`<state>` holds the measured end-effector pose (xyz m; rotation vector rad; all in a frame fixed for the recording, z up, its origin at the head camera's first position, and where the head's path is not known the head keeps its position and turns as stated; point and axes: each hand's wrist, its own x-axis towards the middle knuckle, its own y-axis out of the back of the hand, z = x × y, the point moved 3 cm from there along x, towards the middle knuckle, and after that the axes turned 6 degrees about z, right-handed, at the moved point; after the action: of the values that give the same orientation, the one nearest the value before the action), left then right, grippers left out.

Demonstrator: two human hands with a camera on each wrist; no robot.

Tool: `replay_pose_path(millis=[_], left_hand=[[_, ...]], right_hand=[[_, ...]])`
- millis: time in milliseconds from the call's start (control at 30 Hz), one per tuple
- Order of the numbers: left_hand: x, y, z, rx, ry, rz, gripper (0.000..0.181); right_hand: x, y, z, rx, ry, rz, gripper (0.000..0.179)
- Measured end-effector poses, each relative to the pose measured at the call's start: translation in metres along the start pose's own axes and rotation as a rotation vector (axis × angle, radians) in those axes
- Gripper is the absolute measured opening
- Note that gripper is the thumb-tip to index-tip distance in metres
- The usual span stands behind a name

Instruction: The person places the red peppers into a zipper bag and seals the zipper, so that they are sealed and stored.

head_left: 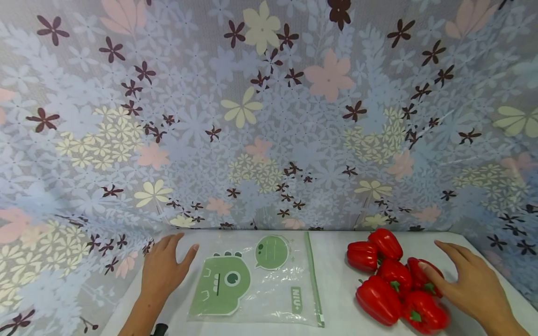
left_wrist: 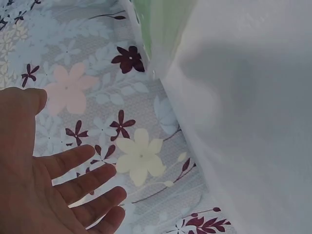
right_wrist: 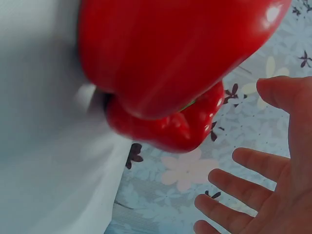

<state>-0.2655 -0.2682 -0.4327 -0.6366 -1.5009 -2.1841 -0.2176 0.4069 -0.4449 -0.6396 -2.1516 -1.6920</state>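
A clear zip bag (head_left: 273, 298) with a green monster print lies flat on the white table. My left hand (head_left: 164, 268) is just left of the bag, fingers spread and holding nothing. In the left wrist view the same hand (left_wrist: 63, 180) shows loosely extended fingers. Several red bell peppers (head_left: 379, 298) sit clustered right of the bag. My right hand (head_left: 475, 284) is at the cluster's right side, its thumb overlapping one pepper (head_left: 414, 266) in the head view. The right wrist view shows that hand (right_wrist: 273, 190) with fingers extended, apart from the peppers (right_wrist: 165, 48).
A floral cloth (head_left: 286, 140) rises behind the table (head_left: 336, 322) and drops along its sides. The bag's green zip strip (head_left: 313, 280) faces the peppers. A small black object (head_left: 159, 329) shows by my left wrist.
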Motion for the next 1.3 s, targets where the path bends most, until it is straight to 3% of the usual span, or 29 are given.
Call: replay_pose_path(millis=[233, 800, 1300], left_hand=[[0.001, -0.003, 0.007, -0.022, 0.031, -0.041, 0.068], [0.001, -0.006, 0.03, -0.085, 0.072, -0.108, 0.067], [-0.004, -0.02, 0.046, -0.088, 0.059, -0.128, 0.066]], right_hand=[[0.005, 0.001, -0.008, 0.003, 0.023, -0.025, 0.088], [0.01, 0.007, -0.035, 0.084, 0.118, 0.035, 0.082], [0.015, 0.004, -0.056, 0.121, 0.169, -0.011, 0.085]])
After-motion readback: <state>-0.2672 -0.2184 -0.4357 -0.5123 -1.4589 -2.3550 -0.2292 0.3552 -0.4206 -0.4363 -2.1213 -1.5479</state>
